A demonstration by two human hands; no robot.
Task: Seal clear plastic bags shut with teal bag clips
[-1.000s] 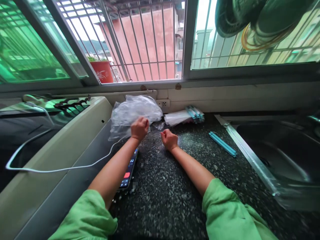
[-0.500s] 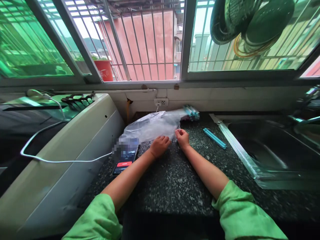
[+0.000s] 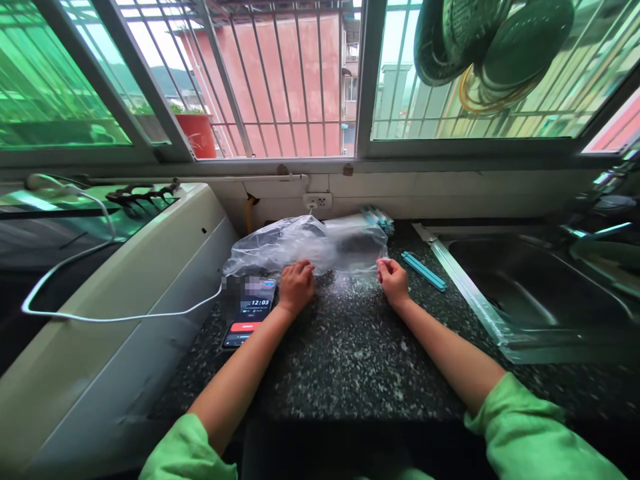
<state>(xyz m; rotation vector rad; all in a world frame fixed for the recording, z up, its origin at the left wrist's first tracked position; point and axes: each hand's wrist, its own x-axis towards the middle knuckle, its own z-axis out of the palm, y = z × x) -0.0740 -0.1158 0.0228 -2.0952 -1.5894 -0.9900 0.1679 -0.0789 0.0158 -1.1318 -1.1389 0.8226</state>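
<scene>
A thin clear plastic bag (image 3: pixel 273 241) lies crumpled on the dark speckled counter, its front edge stretched between my two hands. My right hand (image 3: pixel 394 283) pinches the right end of that edge between thumb and fingertips. At the other side, my left hand (image 3: pixel 296 288) has its fingers curled together on the bag's edge, just right of a lit phone (image 3: pixel 249 319). Behind the bag lies a bundle with turquoise ends (image 3: pixel 379 220), partly covered by clear plastic. A pair of slim turquoise strips (image 3: pixel 423 271) rests to the right of my right hand.
A metal sink (image 3: pixel 540 287) is set into the counter (image 3: pixel 350 373) on the right. To the left stands a pale gas stove (image 3: pixel 150 293), with a white cable (image 3: pixel 125 319) running over it to the phone. A wall socket (image 3: pixel 318 200) sits below the barred window.
My right hand has moved right, drawing the bag's edge out with it. My left hand has shifted left, so the hands are farther apart. The view has turned slightly.
</scene>
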